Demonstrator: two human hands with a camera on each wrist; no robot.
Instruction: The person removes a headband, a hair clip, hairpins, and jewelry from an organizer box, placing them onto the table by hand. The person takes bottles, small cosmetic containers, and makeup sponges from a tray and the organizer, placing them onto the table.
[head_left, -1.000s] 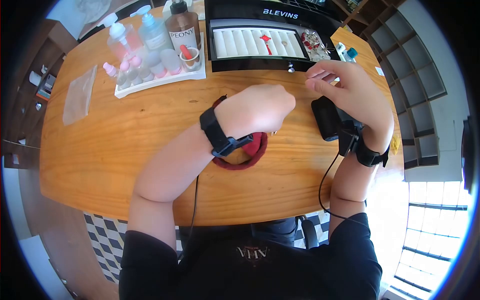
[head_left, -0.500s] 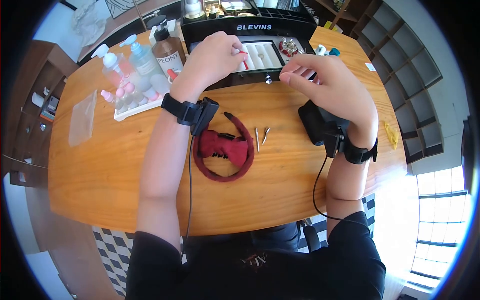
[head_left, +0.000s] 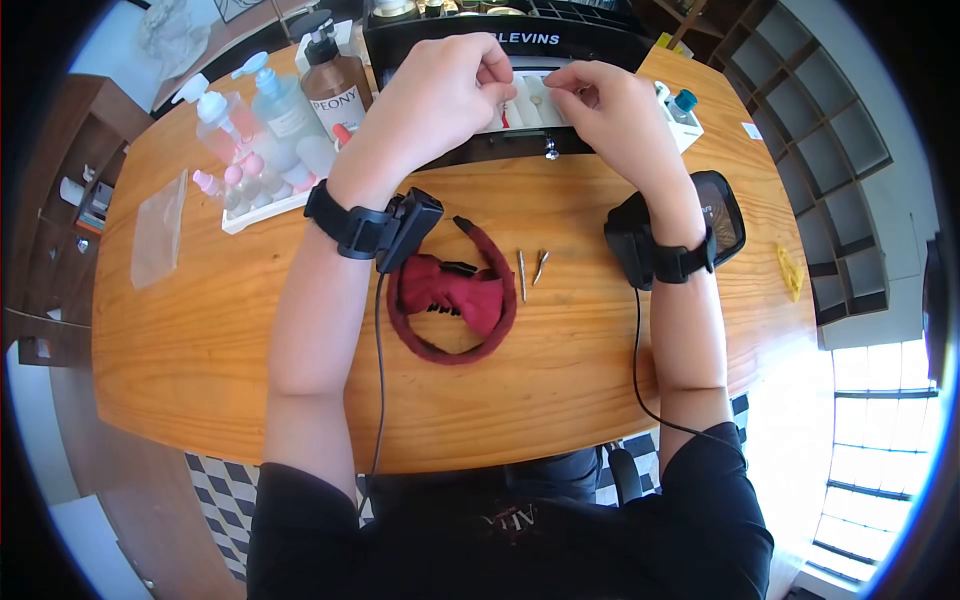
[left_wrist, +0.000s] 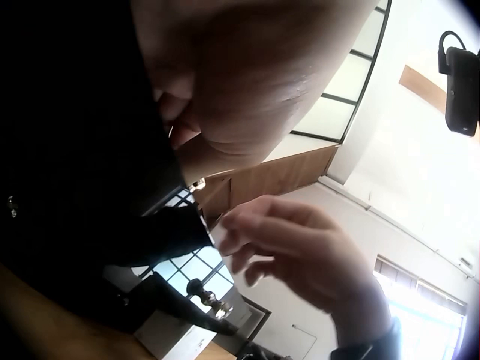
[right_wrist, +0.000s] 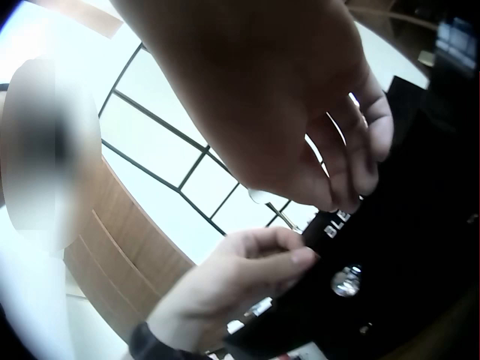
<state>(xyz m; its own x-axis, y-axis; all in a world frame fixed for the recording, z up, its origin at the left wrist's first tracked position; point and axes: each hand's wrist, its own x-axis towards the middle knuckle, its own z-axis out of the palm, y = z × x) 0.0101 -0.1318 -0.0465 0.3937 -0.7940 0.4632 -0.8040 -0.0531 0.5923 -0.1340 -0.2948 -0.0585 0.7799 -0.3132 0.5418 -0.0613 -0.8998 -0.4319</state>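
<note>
My left hand (head_left: 440,95) reaches over the pulled-out drawer, thumb and index tips close together. Right below them a red tasselled ornament (head_left: 505,117) shows on the white ring tray (head_left: 520,108); I cannot tell whether the fingers hold it. Across from it my right hand (head_left: 615,110) hovers with loosely bent fingers, near a small ring (head_left: 537,100) in the tray. Both hands also appear in the left wrist view, the right hand (left_wrist: 300,251) with relaxed fingers. In the right wrist view, the left hand (right_wrist: 240,270) has its thumb against the index finger, beside the drawer's clear knob (right_wrist: 346,281).
A burgundy bow headband (head_left: 460,345) lies on the table, with two slim metal pieces (head_left: 522,275) beside it. Pump bottles (head_left: 225,130) stand in a white tray at the left. A black glossy-topped object (head_left: 725,215) sits by the right wrist. Cables trail from both wrists.
My left hand has moved from above the headband up to the drawer, uncovering the metal pieces. My right hand has moved forward and inward to the tray.
</note>
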